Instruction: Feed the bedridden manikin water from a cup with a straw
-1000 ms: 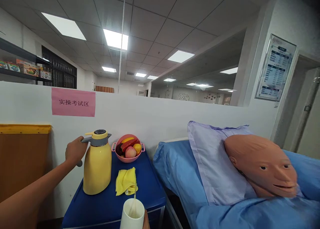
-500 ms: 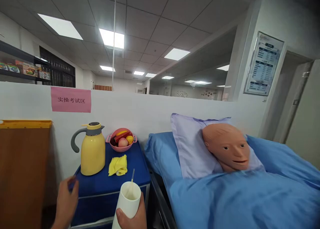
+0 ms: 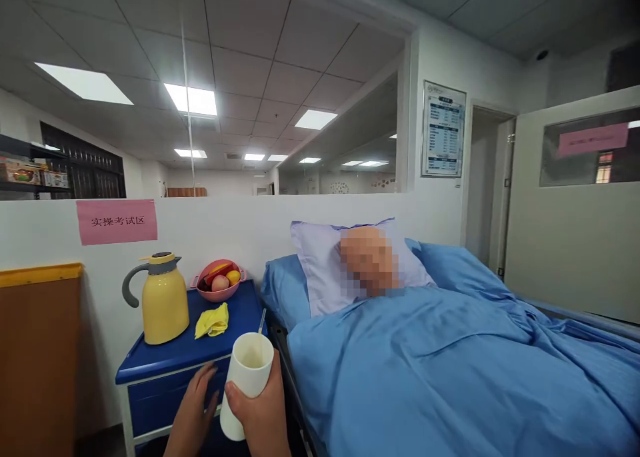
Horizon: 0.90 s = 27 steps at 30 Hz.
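Observation:
My right hand (image 3: pixel 260 404) is wrapped around a tall white cup (image 3: pixel 240 410), tilted a little, its mouth toward me. A thin clear straw (image 3: pixel 263 320) sticks up out of the cup. Just left of the cup, my left hand (image 3: pixel 197 404) holds nothing; its fingers are stretched and apart. Beyond both hands is the blue bedside cabinet (image 3: pixel 155 364). On its top stand a yellow thermos jug (image 3: pixel 165 307) with a grey handle, a crumpled yellow cloth (image 3: pixel 212 321) and a pink bowl (image 3: pixel 216 296) of fruit.
To the right is a bed with a blue quilt (image 3: pixel 425 364) and a pale lilac pillow (image 3: pixel 317 270). A manikin head (image 3: pixel 367 257) rests on the pillow. A low white partition (image 3: pixel 215 224) runs behind, and a brown board (image 3: pixel 40 357) stands at left.
My view has turned right toward the bed. My left hand has moved from beside the jug to near the cup and opened its fingers. The cup stays in my right hand.

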Tool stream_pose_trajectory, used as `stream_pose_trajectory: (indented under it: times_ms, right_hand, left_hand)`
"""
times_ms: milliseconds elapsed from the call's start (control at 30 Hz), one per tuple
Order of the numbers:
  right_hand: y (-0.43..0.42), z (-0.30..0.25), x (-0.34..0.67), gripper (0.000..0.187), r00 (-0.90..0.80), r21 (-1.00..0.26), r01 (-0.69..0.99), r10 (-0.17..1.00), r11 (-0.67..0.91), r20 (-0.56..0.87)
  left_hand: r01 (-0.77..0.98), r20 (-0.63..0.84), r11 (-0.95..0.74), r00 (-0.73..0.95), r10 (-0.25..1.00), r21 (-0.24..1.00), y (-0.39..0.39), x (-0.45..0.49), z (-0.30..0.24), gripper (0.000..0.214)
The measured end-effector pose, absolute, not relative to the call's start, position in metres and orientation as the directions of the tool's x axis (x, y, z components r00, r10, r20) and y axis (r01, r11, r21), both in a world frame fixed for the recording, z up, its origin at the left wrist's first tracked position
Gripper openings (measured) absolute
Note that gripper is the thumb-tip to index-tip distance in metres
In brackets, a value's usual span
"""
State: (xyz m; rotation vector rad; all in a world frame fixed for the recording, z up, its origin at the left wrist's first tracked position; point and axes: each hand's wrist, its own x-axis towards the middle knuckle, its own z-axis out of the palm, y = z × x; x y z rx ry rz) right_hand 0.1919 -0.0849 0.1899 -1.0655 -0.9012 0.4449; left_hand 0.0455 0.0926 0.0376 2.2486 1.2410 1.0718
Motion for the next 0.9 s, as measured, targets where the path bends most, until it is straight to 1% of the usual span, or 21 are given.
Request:
stream_pose_trajectory:
  times_ms: [33,100,133,200,233,267,333,367,433,500,667,767,833,900]
  right_hand:
    - [-0.083,0.189,0.194,0.052,0.591,-0.895,0.106,0.697,0.433,0.407]
    - [-0.082,0.187,0.199,0.054,0.613,-0.905,0.113,0.687,0.411,0.389]
    - [-0.082,0.187,0.201,0.054,0.627,-0.909,0.117,0.68,0.401,0.381]
    - [-0.082,0.185,0.206,0.053,0.643,-0.915,0.134,0.669,0.381,0.373]
    - [-0.082,0.184,0.209,0.053,0.645,-0.916,0.142,0.667,0.375,0.373]
    - [-0.082,0.182,0.211,0.053,0.65,-0.917,0.147,0.663,0.37,0.371]
    - [-0.082,0.178,0.215,0.057,0.674,-0.918,0.151,0.641,0.367,0.367]
    - [-0.082,0.176,0.216,0.06,0.686,-0.917,0.154,0.628,0.368,0.367]
    - [-0.081,0.171,0.218,0.062,0.697,-0.914,0.16,0.613,0.373,0.372]
    - [-0.081,0.168,0.219,0.061,0.686,-0.911,0.161,0.621,0.379,0.379]
    - [-0.085,0.171,0.219,0.055,0.667,-0.924,0.154,0.653,0.35,0.359]
    - [-0.087,0.176,0.221,0.052,0.646,-0.925,0.171,0.671,0.339,0.365]
    - [-0.086,0.178,0.222,0.05,0.641,-0.93,0.179,0.68,0.32,0.358]
    - [-0.085,0.179,0.223,0.05,0.639,-0.936,0.181,0.687,0.302,0.345]
  left_hand:
    - [0.586,0.5,-0.605,0.355,0.79,0.539,0.111,0.055,0.057,0.056]
    - [0.669,0.553,-0.634,0.381,0.741,0.389,0.148,0.074,0.09,0.064]
    - [0.716,0.542,-0.62,0.398,0.74,0.321,0.166,0.082,0.102,0.067]
    - [0.801,0.458,-0.566,0.436,0.775,0.194,0.201,0.095,0.118,0.076]
    - [0.83,0.422,-0.537,0.437,0.794,0.152,0.216,0.099,0.122,0.08]
    - [0.839,0.385,-0.523,0.436,0.813,0.154,0.229,0.102,0.123,0.084]
    - [0.852,0.313,-0.491,0.423,0.85,0.182,0.248,0.103,0.121,0.091]
    - [0.857,0.28,-0.471,0.41,0.868,0.206,0.254,0.102,0.118,0.09]
    - [0.871,0.231,-0.424,0.372,0.899,0.248,0.261,0.099,0.112,0.08]
    - [0.879,0.209,-0.385,0.336,0.918,0.282,0.263,0.095,0.109,0.065]
    - [0.864,0.209,-0.345,0.285,0.935,0.367,0.257,0.086,0.121,0.041]
    - [0.816,0.233,-0.322,0.236,0.943,0.48,0.247,0.08,0.134,0.03]
    - [0.755,0.232,-0.287,0.182,0.956,0.59,0.237,0.076,0.139,0.023]
    - [0.657,0.203,-0.237,0.129,0.971,0.716,0.224,0.075,0.142,0.021]
